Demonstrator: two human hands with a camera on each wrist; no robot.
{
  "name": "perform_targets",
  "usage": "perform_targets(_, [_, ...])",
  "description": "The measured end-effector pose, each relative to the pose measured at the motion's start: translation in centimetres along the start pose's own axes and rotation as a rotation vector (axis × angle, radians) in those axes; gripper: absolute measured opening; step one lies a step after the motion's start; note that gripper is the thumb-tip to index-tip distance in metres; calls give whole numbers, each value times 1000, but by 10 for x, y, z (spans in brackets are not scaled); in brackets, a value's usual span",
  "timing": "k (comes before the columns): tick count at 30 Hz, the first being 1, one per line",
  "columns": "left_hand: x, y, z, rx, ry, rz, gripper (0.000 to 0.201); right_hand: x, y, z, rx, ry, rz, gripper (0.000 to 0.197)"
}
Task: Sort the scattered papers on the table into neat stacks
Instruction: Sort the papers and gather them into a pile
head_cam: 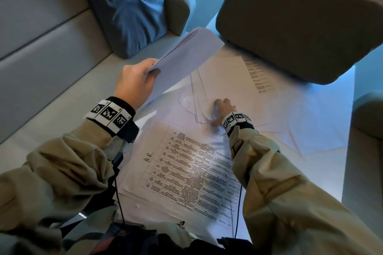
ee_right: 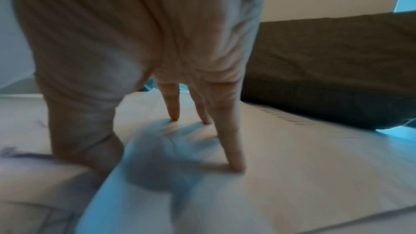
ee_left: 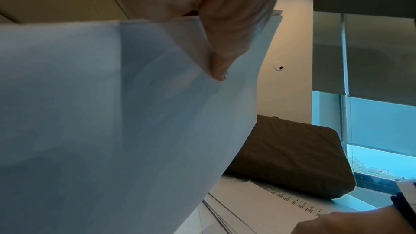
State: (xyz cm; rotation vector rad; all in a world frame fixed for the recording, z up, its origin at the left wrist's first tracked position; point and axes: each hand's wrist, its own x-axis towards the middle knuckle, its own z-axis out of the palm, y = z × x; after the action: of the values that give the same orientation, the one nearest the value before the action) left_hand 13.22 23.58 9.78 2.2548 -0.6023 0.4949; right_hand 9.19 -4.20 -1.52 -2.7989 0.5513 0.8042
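Left hand (head_cam: 134,80) grips a lifted bundle of sheets (head_cam: 186,58), up and left of the loose fan of papers (head_cam: 199,97) on the bench (head_cam: 323,130). Right hand (head_cam: 222,109), nearer, presses that fan with straight fingertips (ee_right: 237,165).

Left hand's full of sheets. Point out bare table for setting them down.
Bare table lies right of the right hand, between the loose sheets and the right edge. Crowded: the printed table sheet nearest, and near the dark cushion.
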Motion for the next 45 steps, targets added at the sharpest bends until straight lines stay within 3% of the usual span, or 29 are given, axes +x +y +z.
perform_targets(4, [1, 0, -1, -31, -7, -17, 19, -1, 7, 3, -16, 205, -5, 47])
perform_targets(9, [2, 3, -3, -74, -12, -49, 23, -6, 22, -14, 81, 260, -9, 18])
perform_targets(15, [10, 23, -11, -85, -59, -174, 76, -55, 36, -52, 456, 535, 57, 20])
perform_targets(17, [13, 26, -7, -54, -28, -90, 75, -76, 38, -61, 542, 661, 31, 21])
perform_targets(21, [13, 25, 13, -111, -3, 85, 46, -105, 32, -71, 812, 739, 24, 15])
perform_targets(23, [9, 35, 23, -126, -90, 70, 41, -115, 27, -73, 993, 711, 36, 16])
perform_targets(25, [3, 49, 29, -161, -165, 79, 37, -127, 18, -73, 1111, 647, -56, 11])
perform_targets(27, [-5, 65, 33, -218, -280, 73, 57, -140, 9, -73, 1169, 594, -185, 6])
perform_targets(30, [-18, 85, 35, -263, -482, -14, 91, -152, 3, -71, 1223, 497, -318, 24])
perform_targets(34, [-28, 89, 41, -263, -537, 19, 100, -161, 1, -69, 1230, 376, -409, 32])
perform_targets(37, [-32, 86, 47, -263, -539, 51, 87, -164, 2, -67, 1226, 296, -456, 38])
perform_targets(41, [-34, 83, 52, -273, -360, 179, 42, -162, 2, -63, 1280, 230, -462, 53])
perform_targets(43, [-33, 81, 52, -263, -334, 211, 42, -160, 2, -63, 1348, 219, -422, 59])
perform_targets(45, [-32, 79, 50, -274, -303, 244, 41, -157, 4, -64, 1373, 302, -332, 63])
